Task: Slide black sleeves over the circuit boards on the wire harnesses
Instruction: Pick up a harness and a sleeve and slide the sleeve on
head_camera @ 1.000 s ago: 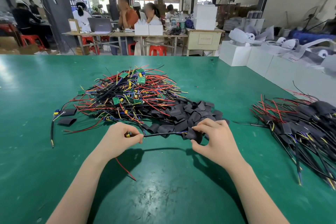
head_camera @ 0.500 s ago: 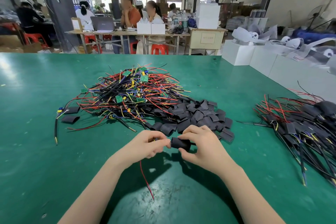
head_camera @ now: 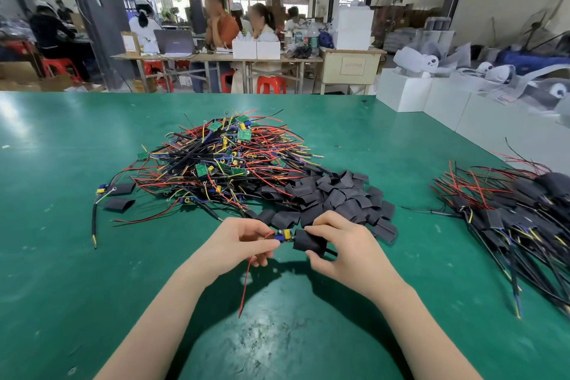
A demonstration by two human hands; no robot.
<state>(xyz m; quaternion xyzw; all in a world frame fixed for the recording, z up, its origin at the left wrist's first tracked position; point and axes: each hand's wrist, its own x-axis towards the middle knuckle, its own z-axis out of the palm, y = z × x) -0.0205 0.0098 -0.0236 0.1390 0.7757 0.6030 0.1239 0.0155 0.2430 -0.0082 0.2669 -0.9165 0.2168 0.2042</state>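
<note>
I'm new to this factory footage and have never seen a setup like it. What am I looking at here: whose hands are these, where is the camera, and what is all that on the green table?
There is no machine here. A person wears a camera on the head, so you look down at their own two hands.

The left hand pinches a small circuit board with a red wire hanging from it. The right hand holds a black sleeve right beside that board.

On the green table lie a tangle of unsleeved wire harnesses, a heap of loose black sleeves, and at right a pile of harnesses with sleeves on. Other workers sit behind.
</note>
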